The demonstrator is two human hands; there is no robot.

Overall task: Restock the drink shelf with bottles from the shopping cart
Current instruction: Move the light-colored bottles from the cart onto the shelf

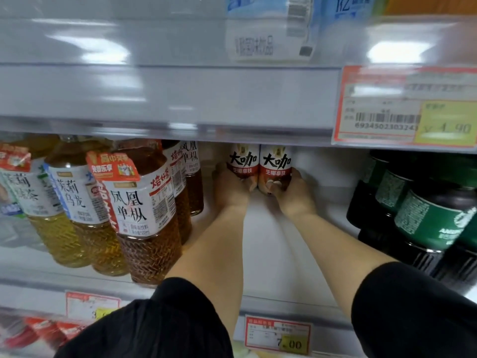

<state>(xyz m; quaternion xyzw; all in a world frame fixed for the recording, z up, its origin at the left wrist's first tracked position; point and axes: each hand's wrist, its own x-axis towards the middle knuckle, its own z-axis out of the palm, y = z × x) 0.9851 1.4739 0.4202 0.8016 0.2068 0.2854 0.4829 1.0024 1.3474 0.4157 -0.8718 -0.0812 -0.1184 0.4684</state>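
Observation:
Two small coffee bottles with white and red labels stand side by side deep on the white shelf. My left hand grips the left bottle around its lower part. My right hand grips the right bottle the same way. Both forearms reach in across the bare middle of the shelf. The bottle tops are hidden behind the upper shelf's front rail. The shopping cart is out of view.
Tea bottles with white labels stand in rows left of my arms. Dark bottles with green labels fill the right side. Price tags hang on the upper rail and the lower rail. Blue-labelled bottles sit on the shelf above.

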